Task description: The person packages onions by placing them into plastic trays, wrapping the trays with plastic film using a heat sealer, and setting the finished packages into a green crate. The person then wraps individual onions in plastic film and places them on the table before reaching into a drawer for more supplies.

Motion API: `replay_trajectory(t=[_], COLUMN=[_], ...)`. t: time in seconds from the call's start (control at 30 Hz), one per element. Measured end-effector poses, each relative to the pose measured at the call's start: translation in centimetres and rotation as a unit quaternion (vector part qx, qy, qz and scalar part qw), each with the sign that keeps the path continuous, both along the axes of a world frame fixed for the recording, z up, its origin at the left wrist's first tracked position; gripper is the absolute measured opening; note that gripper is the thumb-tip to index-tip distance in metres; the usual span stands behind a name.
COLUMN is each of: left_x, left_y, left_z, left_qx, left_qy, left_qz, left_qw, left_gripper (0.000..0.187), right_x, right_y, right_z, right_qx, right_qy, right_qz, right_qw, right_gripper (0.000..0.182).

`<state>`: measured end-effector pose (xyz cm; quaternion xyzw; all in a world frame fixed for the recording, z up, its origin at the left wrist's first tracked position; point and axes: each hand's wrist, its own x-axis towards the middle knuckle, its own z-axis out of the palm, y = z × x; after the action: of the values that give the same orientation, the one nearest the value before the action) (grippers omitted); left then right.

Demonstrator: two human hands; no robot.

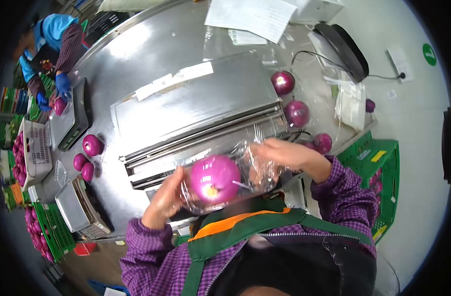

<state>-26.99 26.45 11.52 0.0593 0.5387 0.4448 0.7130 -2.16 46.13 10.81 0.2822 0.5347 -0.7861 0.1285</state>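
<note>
A large red onion (215, 180) lies under clear plastic film (257, 170) close to my body, in front of the metal film-wrapping machine (196, 103). My left hand (163, 200) grips the film at the onion's left side, with the fingers partly behind the plastic. On the right, my right hand (284, 158) has the film bunched in its closed fingers, apart from the onion. Glare on the plastic hides some fingertips.
Loose red onions (298, 114) sit right of the machine and more onions (91, 145) lie left. A green crate (393, 172) stands at the right. Beside a scale (70, 116), a co-worker's blue-gloved hand (63, 85) is near an onion. Papers (250, 17) lie at the back.
</note>
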Motion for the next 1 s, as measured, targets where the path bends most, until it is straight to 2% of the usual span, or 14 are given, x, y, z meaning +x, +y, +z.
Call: replay_trajectory(t=[0.07,0.2,0.27,0.47,0.53,0.6,0.63,0.67,0.73,0.8,0.83,0.87,0.93,1.0], left_x=[1.3,1.7,1.7,3.9,5.0,5.4,6.2,6.6,7.2,8.5,8.7,8.9,8.6,9.0], left_y=[-3.0,-2.3,-1.4,-6.0,-8.1,-10.7,-11.8,-12.7,-13.8,-13.8,-13.8,-13.8,-13.3,-11.9], left_z=[-3.0,-6.0,-5.8,-8.1,-7.6,-7.8,-8.2,-8.6,-9.2,-9.7,-9.9,-10.2,-10.4,-10.8], left_qx=[-0.032,-0.037,-0.001,-0.03,-0.045,-0.032,-0.041,-0.044,-0.057,-0.061,-0.058,-0.053,-0.073,-0.017], left_qy=[-0.015,-0.064,-0.045,-0.064,-0.029,0.152,0.217,0.215,0.224,0.234,0.169,0.101,0.135,0.132], left_qz=[0.001,0.013,-0.002,-0.037,-0.02,-0.052,-0.022,-0.022,0.063,0.111,0.185,0.257,0.312,0.389], left_qw=[0.999,0.997,0.999,0.997,0.998,0.987,0.975,0.975,0.971,0.964,0.967,0.96,0.938,0.912], left_gripper=[0.055,0.052,0.054,0.058,0.06,0.058,0.053,0.053,0.051,0.048,0.046,0.044,0.032,0.028], right_x=[1.1,2.4,2.4,5.2,6.5,8.5,8.9,9.2,9.5,9.9,9.3,9.3,9.4,9.1], right_y=[-2.1,-3.2,-3.1,-6.6,-7.7,-8.8,-9.1,-9.5,-10.2,-11.3,-12.0,-12.5,-13.2,-13.5], right_z=[0.5,-4.6,-5.5,-7.3,-5.7,-6.0,-5.6,-5.4,-5.8,-6.4,-5.4,-5.4,-5.8,-6.2], right_qx=[-0.054,-0.094,-0.093,-0.114,-0.051,-0.064,-0.048,-0.031,-0.044,-0.172,-0.191,-0.191,-0.204,-0.18], right_qy=[-0.058,-0.017,-0.022,-0.069,-0.088,-0.052,-0.06,-0.069,-0.103,0.026,0.037,0.036,0.021,0.001], right_qz=[0.012,-0.015,-0.015,0.012,0.005,-0.029,-0.059,-0.089,-0.118,-0.22,-0.279,-0.278,-0.344,-0.357], right_qw=[0.997,0.995,0.995,0.991,0.995,0.996,0.995,0.993,0.987,0.96,0.94,0.941,0.916,0.917], right_gripper=[0.058,0.056,0.055,0.044,0.035,0.027,0.025,0.023,0.021,0.023,0.025,0.025,0.028,0.026])
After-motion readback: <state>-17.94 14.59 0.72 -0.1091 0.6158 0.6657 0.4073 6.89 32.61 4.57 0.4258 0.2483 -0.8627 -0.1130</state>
